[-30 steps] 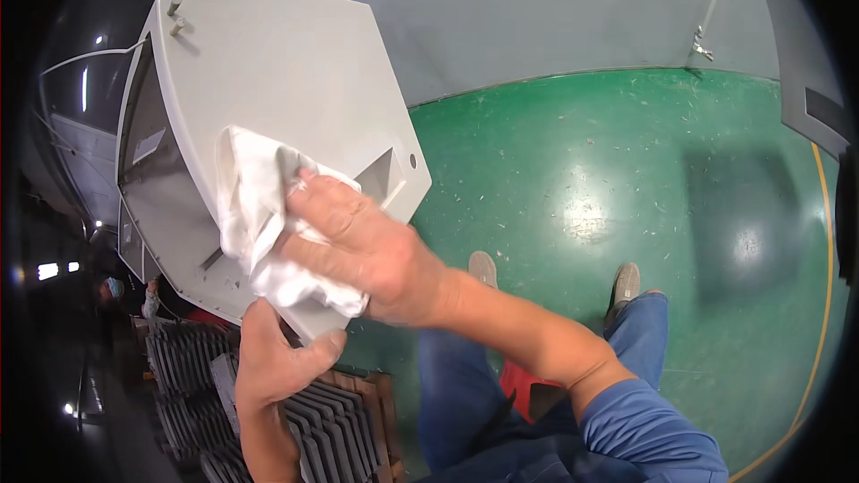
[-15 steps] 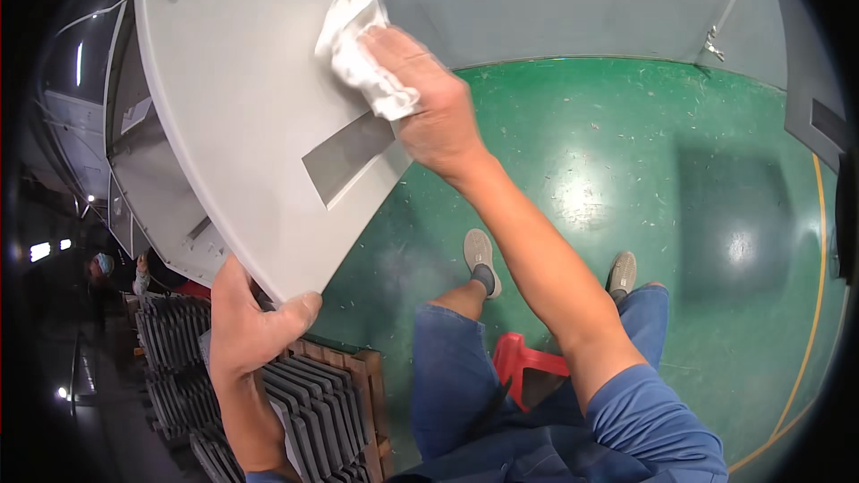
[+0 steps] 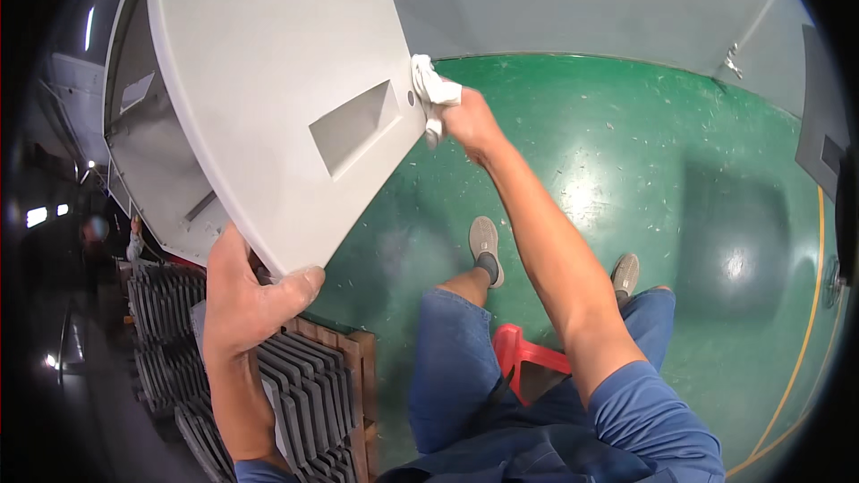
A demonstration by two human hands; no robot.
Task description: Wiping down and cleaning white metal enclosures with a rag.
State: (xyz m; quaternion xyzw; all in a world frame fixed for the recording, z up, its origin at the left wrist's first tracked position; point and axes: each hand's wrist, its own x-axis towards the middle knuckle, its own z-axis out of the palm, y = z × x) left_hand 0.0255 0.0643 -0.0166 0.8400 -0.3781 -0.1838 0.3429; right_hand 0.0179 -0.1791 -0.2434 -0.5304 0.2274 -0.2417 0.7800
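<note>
A large light-grey sheet-metal panel [image 3: 259,63] with a flanged edge fills the upper left. Near its lower right side are a rectangular recess [image 3: 353,130] and a small round hole. My left hand [image 3: 250,291] grips the panel's near corner, thumb on the front and fingers curled behind, partly hidden. At the panel's right edge, beside the round hole, my right hand [image 3: 470,125] is closed on a crumpled white cloth [image 3: 436,91]. The cloth touches that edge.
Grey slatted metal parts [image 3: 309,394] are stacked on a wooden pallet [image 3: 362,367] at lower left. A red stool [image 3: 528,358] is beneath me on the green floor [image 3: 591,179]. Another grey panel [image 3: 819,116] stands far right. Another person's hand [image 3: 136,225] shows at far left.
My right hand has moved the cloth from the panel's upper face down and right to its right edge, uncovering the round hole. My left hand keeps its hold on the corner.
</note>
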